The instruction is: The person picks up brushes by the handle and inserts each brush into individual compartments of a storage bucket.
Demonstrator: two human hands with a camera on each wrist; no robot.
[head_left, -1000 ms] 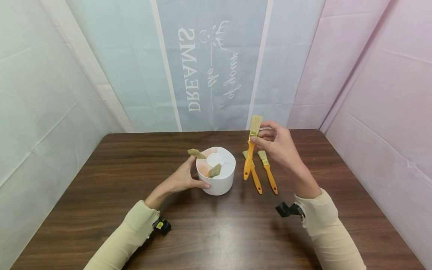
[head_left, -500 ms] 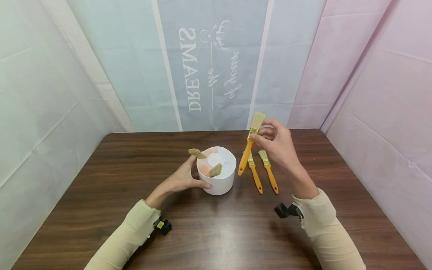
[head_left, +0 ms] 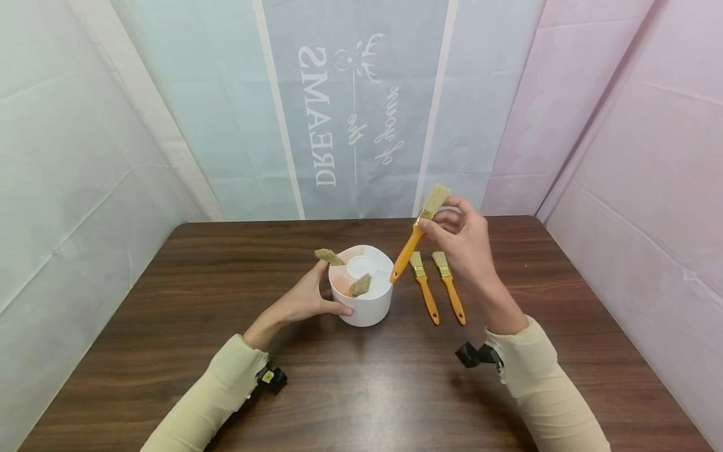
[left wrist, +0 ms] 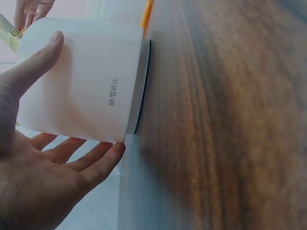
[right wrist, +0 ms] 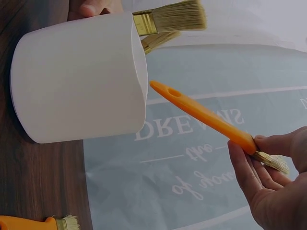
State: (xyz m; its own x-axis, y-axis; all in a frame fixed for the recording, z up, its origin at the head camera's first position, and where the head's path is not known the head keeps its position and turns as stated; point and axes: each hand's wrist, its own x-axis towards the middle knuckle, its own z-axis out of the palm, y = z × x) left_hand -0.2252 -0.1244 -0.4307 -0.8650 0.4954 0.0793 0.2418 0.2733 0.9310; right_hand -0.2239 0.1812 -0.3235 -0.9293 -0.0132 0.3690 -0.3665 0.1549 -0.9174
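A white round holder [head_left: 366,312] with several compartments stands on the table, two paintbrushes in it with bristles up. One brush's bristles [head_left: 327,256] lean out at the left rim; the other's [head_left: 360,285] rise at the front. My left hand [head_left: 305,295] grips the holder from the left, thumb at the front, fingers round the far side. My right hand [head_left: 465,235] pinches a third paintbrush [head_left: 408,251] near its metal ferrule, bristles up and handle slanting down to the left. In the right wrist view the handle's end [right wrist: 160,86] points at the holder's mouth, just outside the rim.
Two more paintbrushes with orange handles, one nearer [head_left: 426,295] the holder and one farther right [head_left: 452,295], lie side by side on the dark wooden table [head_left: 361,389]. A printed cloth backdrop [head_left: 361,125] hangs behind the table's back edge, with pale cloth walls at both sides.
My right hand has tilted the paintbrush, its handle end swinging left and up to the holder's right rim. The left hand and holder have stayed put.
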